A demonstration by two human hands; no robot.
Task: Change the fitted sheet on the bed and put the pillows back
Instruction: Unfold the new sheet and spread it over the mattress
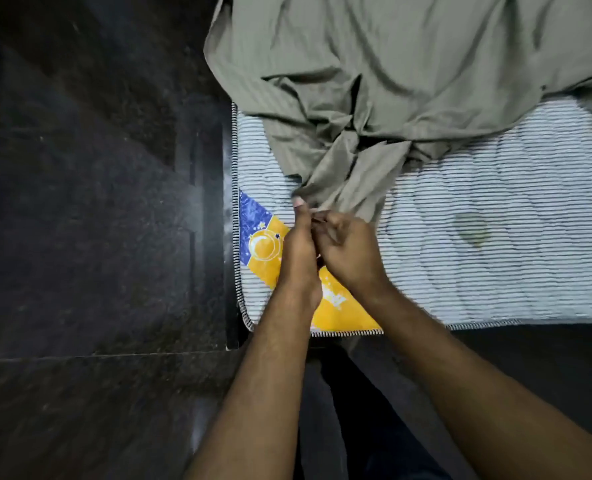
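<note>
Olive-green cotton, that's what the sheet [391, 81] looks like, and it's bunched in a loose heap over the far part of the mattress [495, 254], with one gathered end pulled down toward the near left corner. That end is pinched by both hands right where they meet: the left hand [298, 251] is stretched out with its fingers pressed together and the thumb tip set against the hem, while the right hand [348, 252] is curled, its fingertips nipping the same bit of fabric. Probably the corner seam or elastic is being hunted for, since a fitted sheet only goes on properly once the right corner is found, which would explain why the cloth is held so close to the mattress corner rather than spread flat. Most of the striped mattress top is left bare, including the yellow and blue label [263, 244] at the corner and a faint stain [471, 228] further right. So the sheet isn't hooked over any corner that can be seen, and the job looks early. No pillows are in view. Dark floor [97, 202] is seen on the left, and the sheet's far edge hangs over that side a little.
</note>
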